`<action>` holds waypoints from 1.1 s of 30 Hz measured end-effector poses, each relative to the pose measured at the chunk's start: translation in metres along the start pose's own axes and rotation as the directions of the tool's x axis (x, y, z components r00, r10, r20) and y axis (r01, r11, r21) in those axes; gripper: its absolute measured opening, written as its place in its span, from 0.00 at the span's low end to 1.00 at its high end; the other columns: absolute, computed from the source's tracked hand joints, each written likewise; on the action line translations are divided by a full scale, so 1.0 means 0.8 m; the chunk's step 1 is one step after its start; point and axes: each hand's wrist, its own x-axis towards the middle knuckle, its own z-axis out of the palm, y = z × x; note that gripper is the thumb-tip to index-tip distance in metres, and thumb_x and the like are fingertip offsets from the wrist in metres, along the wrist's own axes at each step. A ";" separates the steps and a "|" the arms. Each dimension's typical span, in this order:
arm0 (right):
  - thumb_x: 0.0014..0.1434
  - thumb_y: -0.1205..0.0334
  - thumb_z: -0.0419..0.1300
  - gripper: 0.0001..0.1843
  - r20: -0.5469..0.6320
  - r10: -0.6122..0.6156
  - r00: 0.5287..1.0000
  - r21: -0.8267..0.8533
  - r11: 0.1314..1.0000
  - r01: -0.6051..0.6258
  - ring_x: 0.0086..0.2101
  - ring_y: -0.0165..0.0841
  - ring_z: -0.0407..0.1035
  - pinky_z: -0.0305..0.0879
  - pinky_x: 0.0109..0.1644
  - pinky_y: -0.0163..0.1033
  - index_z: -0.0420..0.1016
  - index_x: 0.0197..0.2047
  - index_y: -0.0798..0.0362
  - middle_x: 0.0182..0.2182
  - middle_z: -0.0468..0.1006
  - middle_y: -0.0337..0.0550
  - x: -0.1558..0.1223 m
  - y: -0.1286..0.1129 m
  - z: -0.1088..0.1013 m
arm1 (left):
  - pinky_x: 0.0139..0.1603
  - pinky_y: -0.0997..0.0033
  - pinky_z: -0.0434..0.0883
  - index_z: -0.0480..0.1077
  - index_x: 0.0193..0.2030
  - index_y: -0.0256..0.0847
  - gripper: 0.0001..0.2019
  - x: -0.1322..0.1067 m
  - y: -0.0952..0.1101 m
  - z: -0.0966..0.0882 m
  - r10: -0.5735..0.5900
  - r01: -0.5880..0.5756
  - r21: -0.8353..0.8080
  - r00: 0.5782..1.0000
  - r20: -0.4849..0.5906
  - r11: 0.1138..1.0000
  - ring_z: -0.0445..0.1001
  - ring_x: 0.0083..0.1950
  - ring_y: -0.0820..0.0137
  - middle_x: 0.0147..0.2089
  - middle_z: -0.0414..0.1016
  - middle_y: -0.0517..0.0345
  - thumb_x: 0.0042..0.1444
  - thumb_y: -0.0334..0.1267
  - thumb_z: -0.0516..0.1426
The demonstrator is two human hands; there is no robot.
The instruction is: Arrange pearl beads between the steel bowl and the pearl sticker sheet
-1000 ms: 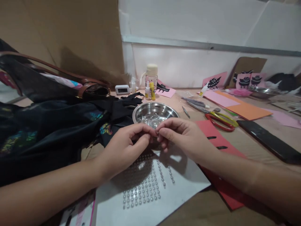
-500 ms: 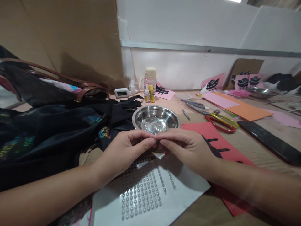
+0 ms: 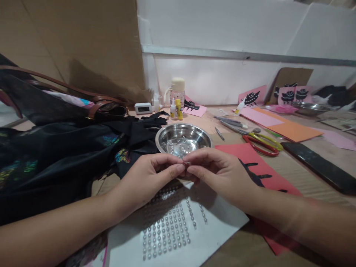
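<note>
On the far left we have a black bag with brown straps (image 3: 36, 100), then black fabric with rainbow-sheen patches (image 3: 63, 148) heaped on the pale pinkish tabletop (image 3: 213, 122). Our left hand (image 3: 150, 174) has its grip closed, thumb and forefinger pinched together. Below lies a white flat sheet (image 3: 217, 226) carrying rows of round silvery pearl beads (image 3: 167, 233), partly shaded by our hands. Just beyond the fingertips sits a round shiny steel bowl (image 3: 183, 129) with small clear bits inside. Our right hand (image 3: 222, 170) has its grip pinched closed too, fingertips meeting the left's; we cannot tell what is between them. Rightward: a red paper sheet with black shapes (image 3: 274, 185) partly under our right forearm, scissors with red and yellow handles (image 3: 263, 142), and a black rectangular slab (image 3: 319, 167).
</note>
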 end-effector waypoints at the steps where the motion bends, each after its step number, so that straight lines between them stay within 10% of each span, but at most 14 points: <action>1: 0.60 0.64 0.66 0.05 -0.003 -0.021 1.000 -0.049 0.999 0.021 0.29 0.27 0.76 0.75 0.33 0.34 0.80 0.42 0.50 0.34 0.83 0.38 -0.001 0.000 -0.001 | 0.47 0.69 0.78 0.79 0.38 0.41 0.09 0.000 0.001 0.000 0.002 -0.002 0.010 1.000 0.001 1.000 0.82 0.42 0.67 0.39 0.84 0.58 0.62 0.43 0.61; 12: 0.60 0.65 0.62 0.02 0.006 -0.089 0.996 -0.319 0.944 0.086 0.28 0.28 0.74 0.71 0.32 0.33 0.77 0.36 0.52 0.28 0.81 0.37 -0.002 -0.007 0.001 | 0.41 0.74 0.75 0.79 0.37 0.41 0.08 -0.002 -0.006 0.001 -0.013 0.013 -0.019 1.000 0.021 1.000 0.79 0.38 0.71 0.36 0.83 0.60 0.61 0.42 0.61; 33: 0.71 0.59 0.51 0.07 0.111 0.098 0.989 0.111 0.988 -0.111 0.27 0.27 0.71 0.71 0.32 0.34 0.68 0.43 0.51 0.29 0.74 0.37 -0.007 0.005 0.003 | 0.45 0.71 0.73 0.76 0.37 0.39 0.07 -0.001 -0.011 0.003 -0.049 0.057 -0.130 0.997 0.064 0.990 0.78 0.40 0.70 0.36 0.81 0.59 0.62 0.40 0.60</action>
